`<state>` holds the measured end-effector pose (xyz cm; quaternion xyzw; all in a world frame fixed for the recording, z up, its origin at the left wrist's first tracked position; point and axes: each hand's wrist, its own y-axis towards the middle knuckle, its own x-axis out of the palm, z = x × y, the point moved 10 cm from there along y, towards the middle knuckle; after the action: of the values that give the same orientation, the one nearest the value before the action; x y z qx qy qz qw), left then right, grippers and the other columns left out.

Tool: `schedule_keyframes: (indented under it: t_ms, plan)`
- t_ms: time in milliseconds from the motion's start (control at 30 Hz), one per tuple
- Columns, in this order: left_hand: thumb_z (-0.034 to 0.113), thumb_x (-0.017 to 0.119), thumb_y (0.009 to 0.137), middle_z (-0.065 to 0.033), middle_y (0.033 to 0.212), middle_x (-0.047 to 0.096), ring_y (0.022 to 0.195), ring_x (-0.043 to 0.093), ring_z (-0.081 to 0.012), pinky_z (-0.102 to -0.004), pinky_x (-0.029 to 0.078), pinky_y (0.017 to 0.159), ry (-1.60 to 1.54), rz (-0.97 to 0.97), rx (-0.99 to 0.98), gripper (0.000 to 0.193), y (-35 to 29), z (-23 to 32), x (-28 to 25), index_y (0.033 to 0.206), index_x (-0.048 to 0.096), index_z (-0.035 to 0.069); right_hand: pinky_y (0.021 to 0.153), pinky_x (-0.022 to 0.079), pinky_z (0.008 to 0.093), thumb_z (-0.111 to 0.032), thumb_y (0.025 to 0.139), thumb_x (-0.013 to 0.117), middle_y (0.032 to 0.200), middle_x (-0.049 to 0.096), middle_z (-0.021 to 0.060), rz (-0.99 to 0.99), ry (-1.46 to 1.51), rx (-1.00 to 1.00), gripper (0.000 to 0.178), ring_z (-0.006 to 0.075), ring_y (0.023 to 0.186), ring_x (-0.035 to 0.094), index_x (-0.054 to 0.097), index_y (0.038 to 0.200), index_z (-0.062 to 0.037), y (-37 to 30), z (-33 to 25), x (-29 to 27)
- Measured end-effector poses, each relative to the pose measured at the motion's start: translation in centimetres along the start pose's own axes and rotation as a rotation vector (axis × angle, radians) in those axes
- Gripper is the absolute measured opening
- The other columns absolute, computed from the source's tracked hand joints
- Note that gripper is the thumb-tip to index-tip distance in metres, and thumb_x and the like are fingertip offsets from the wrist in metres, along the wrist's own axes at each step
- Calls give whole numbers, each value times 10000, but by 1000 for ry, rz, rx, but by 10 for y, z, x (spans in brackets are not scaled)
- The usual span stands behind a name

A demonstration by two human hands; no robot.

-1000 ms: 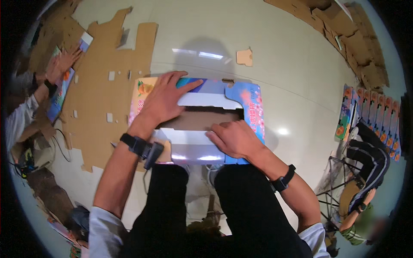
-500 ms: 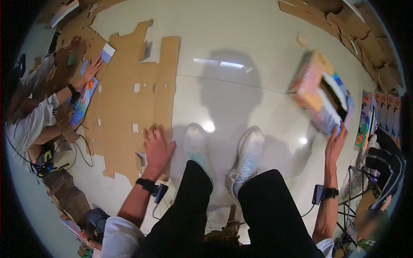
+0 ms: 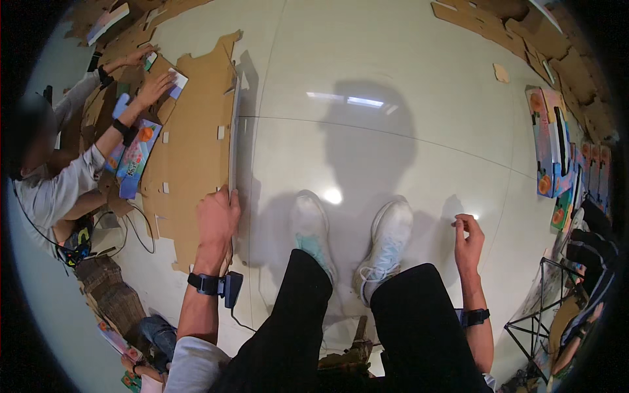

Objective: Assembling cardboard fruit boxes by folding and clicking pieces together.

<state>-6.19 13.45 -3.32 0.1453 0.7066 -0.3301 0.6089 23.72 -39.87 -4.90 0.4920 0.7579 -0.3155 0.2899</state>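
A large flat brown cardboard sheet [image 3: 200,121] with die-cut slots lies to my left, its right edge folded up from the floor. My left hand [image 3: 218,216] is closed on that edge near its lower end. My right hand [image 3: 468,242] hangs over the floor, loosely bent and open, with nothing in it. At the far right stands a colourful printed box [image 3: 550,141] with a dark slot, apart from my right hand. It rests beside a row of similar boxes [image 3: 595,164].
On the left a co-worker's hands [image 3: 154,90] are over a folded printed carton [image 3: 139,157]. Cardboard pieces [image 3: 563,72] are stacked at the upper right, near a small scrap [image 3: 501,73]. A black wire frame [image 3: 540,308] stands at the lower right; my shoes [image 3: 386,229] are between my hands.
The printed box has moved right to the row, and my right hand has let go and drawn back. My left hand has gone from resting on the sheet to gripping its edge, now folded up.
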Motion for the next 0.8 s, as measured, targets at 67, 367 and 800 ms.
schedule_keyframes:
  t_ms: [67,367,800]
  plan:
    - [317,606,1043,-303,875,746,836,744,-489,-570,598,790,-33,-21,6,356,3,12,-7,1018,748,-7,725,575,331,-102,1075,633,933,767,125,-113,48,53,150,204,879,767,726,1130,2,-6,0,18]
    - [288,630,1004,-317,852,727,851,728,-511,-572,575,828,-220,4,29,346,14,53,-29,960,738,-38,728,577,322,-101,1061,662,905,782,96,-223,212,85,132,176,872,774,722,1114,4,-27,-22,69]
    - [322,660,998,-282,756,666,759,683,-450,-506,543,770,-818,-158,180,401,53,166,-98,968,718,-74,1118,507,406,-107,1024,707,1375,690,177,-813,623,31,509,254,1290,669,568,1510,-42,-22,-165,116]
